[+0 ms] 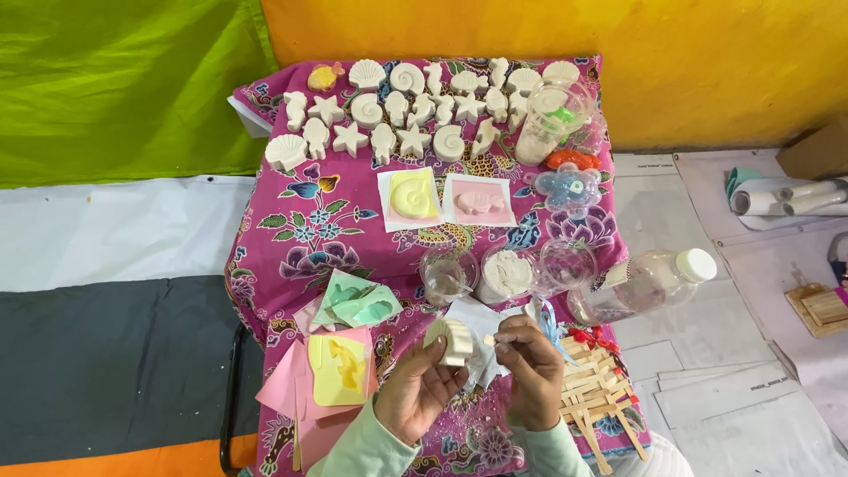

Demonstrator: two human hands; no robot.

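Holding a white shell-shaped plaster cast near the front edge of the tabletop, the left hand pinches it between thumb and fingers. The right hand has its fingertips pressed together on a small pale piece just beside the cast; what it is cannot be told. Judged risk: the cast looks brittle, so a hard squeeze could chip it. Its surface appears matte, ribbed and unpainted.

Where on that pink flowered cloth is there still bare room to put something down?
Bare pink flowered cloth lies left of the yellow spiral mould, between the rows of white plaster sea shapes and the green moulds. Crowded: clear plastic cups and wooden sticks by the hands.
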